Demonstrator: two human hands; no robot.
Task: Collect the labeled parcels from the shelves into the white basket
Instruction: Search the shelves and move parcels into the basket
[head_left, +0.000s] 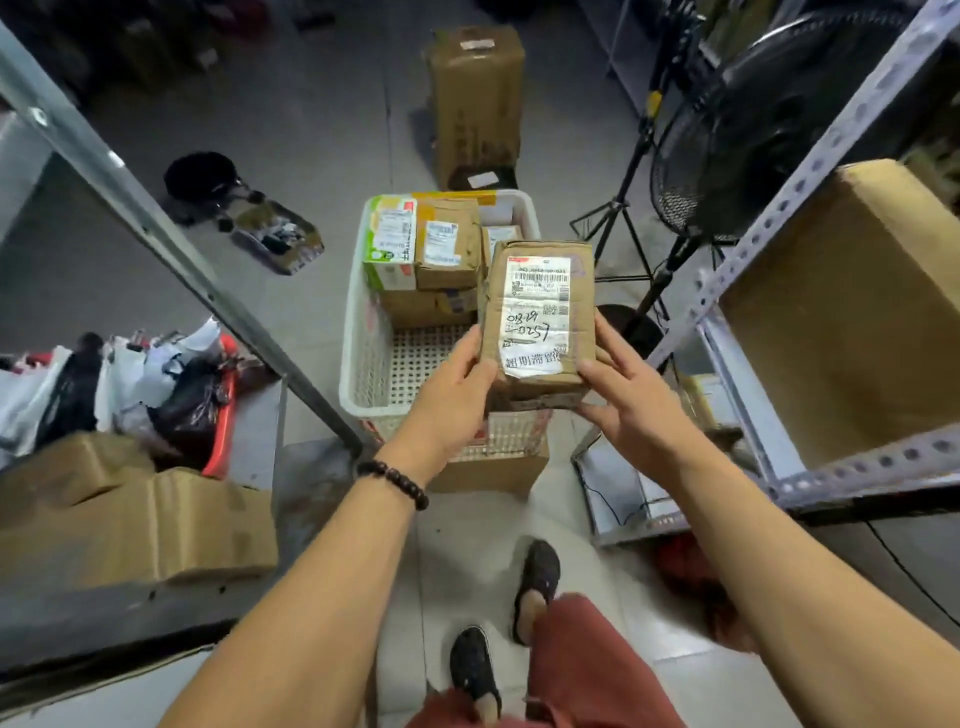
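Both hands' fingers (470, 345) clasping parcel (540, 317), seemingly firmly

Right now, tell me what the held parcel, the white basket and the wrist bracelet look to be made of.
Held parcel: brown corrugated cardboard, matte and creased, with a white paper label and glossy clear tape.
White basket: likely moulded plastic, smooth, with lattice-perforated walls and floor.
Bracelet: dark round beads, slightly shiny; wood or stone, can't tell.

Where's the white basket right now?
Head view, centre: the white basket sits on the floor ahead of the person, under the held parcel, left of the black fan.
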